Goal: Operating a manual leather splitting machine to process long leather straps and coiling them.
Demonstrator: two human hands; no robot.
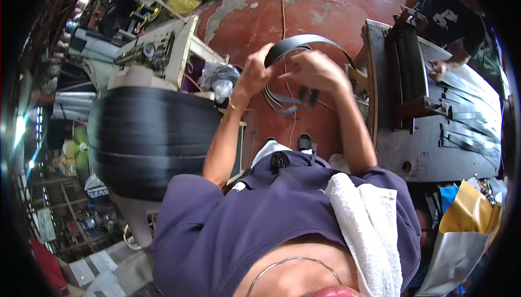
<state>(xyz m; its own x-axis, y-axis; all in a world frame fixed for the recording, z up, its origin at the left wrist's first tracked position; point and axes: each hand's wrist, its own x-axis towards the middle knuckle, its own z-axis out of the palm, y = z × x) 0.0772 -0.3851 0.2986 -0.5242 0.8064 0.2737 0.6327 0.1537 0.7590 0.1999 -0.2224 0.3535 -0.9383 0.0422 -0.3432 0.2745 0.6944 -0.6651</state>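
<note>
A loosely coiled dark grey strap [306, 39] hangs in front of my body, its loops curving over and below my hands. My left hand [254, 73] is closed round the left side of the coil. Across from it, my right hand [319, 72] is at the right side of the loops, its fingers reaching left toward my left hand. Motion blurs those fingers, so their grip on the strap does not show clearly. Loose strap ends [287, 111] dangle beneath, above the red floor.
At right stands a dark worktable [396, 153] with a roller frame [410, 74] and several thin straps [467, 115]; another person's hand [438, 69] is over it. To my left are a sewing machine [147, 51] and a large black rounded object [152, 139]. A cord [282, 6] crosses the floor.
</note>
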